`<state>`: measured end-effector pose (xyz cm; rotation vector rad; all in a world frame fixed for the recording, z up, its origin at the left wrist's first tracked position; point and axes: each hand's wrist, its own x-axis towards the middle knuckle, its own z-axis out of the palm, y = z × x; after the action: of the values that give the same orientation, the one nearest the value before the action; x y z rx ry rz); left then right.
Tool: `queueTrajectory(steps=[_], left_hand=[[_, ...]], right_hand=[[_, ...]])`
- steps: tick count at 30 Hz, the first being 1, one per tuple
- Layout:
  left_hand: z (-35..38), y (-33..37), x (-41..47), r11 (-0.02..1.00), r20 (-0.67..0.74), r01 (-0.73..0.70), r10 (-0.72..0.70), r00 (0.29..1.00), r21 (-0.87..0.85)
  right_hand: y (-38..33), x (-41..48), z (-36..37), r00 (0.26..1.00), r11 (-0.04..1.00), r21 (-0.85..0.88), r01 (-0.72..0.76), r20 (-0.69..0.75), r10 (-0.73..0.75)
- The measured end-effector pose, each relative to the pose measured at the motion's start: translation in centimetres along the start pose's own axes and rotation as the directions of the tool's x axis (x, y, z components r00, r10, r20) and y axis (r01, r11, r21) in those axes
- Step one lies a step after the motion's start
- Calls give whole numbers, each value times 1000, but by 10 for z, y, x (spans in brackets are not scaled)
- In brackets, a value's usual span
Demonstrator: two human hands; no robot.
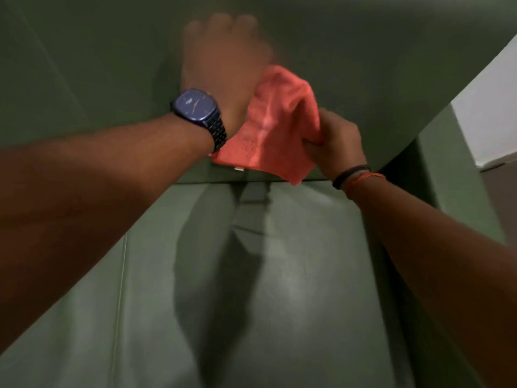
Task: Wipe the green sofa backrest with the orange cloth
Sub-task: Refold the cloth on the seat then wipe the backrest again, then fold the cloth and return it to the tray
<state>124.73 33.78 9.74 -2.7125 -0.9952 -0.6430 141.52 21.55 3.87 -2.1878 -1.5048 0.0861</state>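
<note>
Head view: right hand [334, 144] grips cloth [275, 127]; left hand [221, 65] blurred, grip unclear; bunched cloth may skip backrest [391, 65] areas.

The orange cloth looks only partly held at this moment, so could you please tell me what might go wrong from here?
1. The right hand pinches only one edge of the orange cloth; a loose corner hangs, so it may bunch or slip during wiping.
2. The watch on the left hand sits near the green sofa backrest; its metal band might scuff it.
3. The left hand is blurred, so its contact is unclear.
</note>
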Motion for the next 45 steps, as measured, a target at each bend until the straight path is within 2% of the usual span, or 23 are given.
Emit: queueTrajectory(steps=[3, 6, 9, 12, 15, 19, 24, 26, 30, 33, 35, 38, 40, 43, 45], left_hand=[[-12, -23, -22, 999, 84, 51, -50, 995, -3], [-28, -39, -46, 997, 189, 69, -64, 980, -22], [-52, -58, -89, 982, 271, 180, -159, 949, -52], [-82, -94, -151, 918, 273, 364, -314, 909, -157], [-130, -136, -223, 855, 237, 458, -405, 883, -246], [-204, -202, -339, 782, 217, 570, -528, 821, -253], [-311, -302, -520, 628, 149, 773, -759, 634, -90], [-350, -337, -596, 592, 118, 804, -796, 593, -49], [-426, -407, -757, 464, 38, 885, -886, 463, 24], [-463, -458, -853, 399, 0, 904, -915, 404, 152], [-476, -493, -910, 325, 9, 917, -943, 332, 232], [-487, -542, -974, 154, -26, 929, -985, 173, 337], [-491, -568, -1010, 70, -69, 916, -992, 106, 396], [-489, -585, -1053, 12, -122, 892, -990, 75, 451], [-476, -583, -1076, 29, -97, 887, -992, 83, 461]], right_hand=[[-40, 11, -19, 943, 954, -40, 297, 171, -287], [-84, 21, -35, 840, 875, -42, 483, 306, -449], [-138, 19, -45, 762, 840, 37, 542, 399, -510], [-204, 11, -48, 699, 819, 119, 561, 462, -546], [-284, -10, -45, 604, 785, 182, 592, 545, -582], [-402, -69, -14, 513, 732, 345, 588, 540, -667], [-592, -166, 60, 391, 667, 512, 541, 549, -739], [-670, -206, 93, 345, 645, 592, 483, 549, -761], [-849, -284, 177, 194, 565, 731, 383, 535, -823], [-964, -343, 234, 68, 459, 804, 377, 471, -880], [-1026, -384, 278, -2, 392, 830, 396, 428, -904], [-1092, -433, 345, -82, 324, 837, 442, 397, -914], [-1121, -462, 385, -83, 307, 819, 486, 393, -916], [-1138, -499, 431, -42, 248, 795, 553, 324, -945], [-1129, -517, 456, -96, 137, 774, 619, 247, -964]])
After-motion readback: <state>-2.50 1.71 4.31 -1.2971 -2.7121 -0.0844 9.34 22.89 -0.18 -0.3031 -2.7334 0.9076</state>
